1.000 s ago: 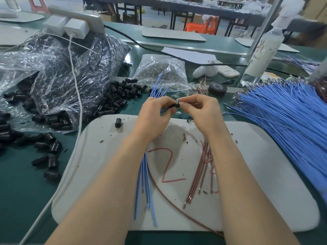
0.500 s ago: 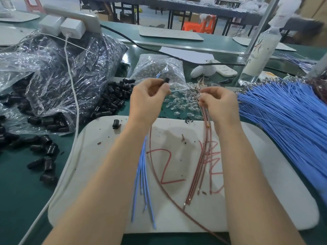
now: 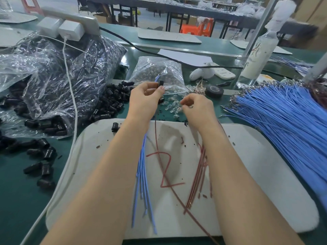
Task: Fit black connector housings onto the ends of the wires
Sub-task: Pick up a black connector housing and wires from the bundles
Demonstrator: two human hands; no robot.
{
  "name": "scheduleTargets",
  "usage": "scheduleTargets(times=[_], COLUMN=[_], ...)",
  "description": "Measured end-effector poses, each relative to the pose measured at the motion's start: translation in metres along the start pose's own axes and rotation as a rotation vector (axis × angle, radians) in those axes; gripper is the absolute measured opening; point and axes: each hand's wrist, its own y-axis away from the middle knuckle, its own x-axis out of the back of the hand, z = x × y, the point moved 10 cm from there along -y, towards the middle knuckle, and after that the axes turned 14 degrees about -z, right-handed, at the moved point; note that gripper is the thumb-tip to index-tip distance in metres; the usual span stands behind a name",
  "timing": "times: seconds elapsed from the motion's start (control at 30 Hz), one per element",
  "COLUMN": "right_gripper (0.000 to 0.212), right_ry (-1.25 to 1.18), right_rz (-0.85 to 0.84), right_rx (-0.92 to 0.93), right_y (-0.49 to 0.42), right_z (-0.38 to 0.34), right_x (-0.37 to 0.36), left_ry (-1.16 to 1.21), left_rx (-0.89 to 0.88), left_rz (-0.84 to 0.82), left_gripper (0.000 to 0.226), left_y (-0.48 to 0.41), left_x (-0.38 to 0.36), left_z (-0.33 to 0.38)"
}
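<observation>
Your left hand (image 3: 144, 101) is raised and pinches a black housing (image 3: 160, 83); your right hand (image 3: 199, 110) is lower, fingers (image 3: 188, 102) curled, tips together.

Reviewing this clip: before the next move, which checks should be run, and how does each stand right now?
1. Left hand grips a black housing: ok.
2. Blue wires run up into that hand: ok.
3. Wire end fully seated in the housing: cannot tell, since the fingers cover the joint.
4. Right hand has something pinched: cannot tell. Its fingertips are curled over the clear parts.
5. Loose housings lie close beside the left hand: ok.
6. Brown wires lie on the white board by the right forearm: ok.
</observation>
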Motion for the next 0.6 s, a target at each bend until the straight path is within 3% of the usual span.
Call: scheduleTargets(times=[0.17, 0.3, 0.47, 0.6], right_gripper=[0.011, 0.014, 0.019, 0.028], right_ry=[0.144, 0.097, 0.046, 0.175], right_rz=[-0.171, -0.094, 0.015, -0.002], right_rx=[-0.023, -0.050, -0.043, -0.042], right_y=[-0.001, 0.001, 0.001, -0.007], right_z=[-0.001, 0.007, 0.008, -0.001], right_x=[-0.027, -0.021, -0.010, -0.018], left_ry=[-0.185, -0.155, 0.405, 0.786], left_rx=[-0.029, -0.042, 0.083, 0.214], left_rz=[0.015, -0.005, -0.051, -0.017], left_gripper=[0.008, 0.012, 0.012, 0.018], left_y=[-0.001, -0.004, -0.003, 0.003], left_x=[0.001, 0.001, -0.008, -0.020], left_z=[-0.001, 0.005, -0.007, -0.024])
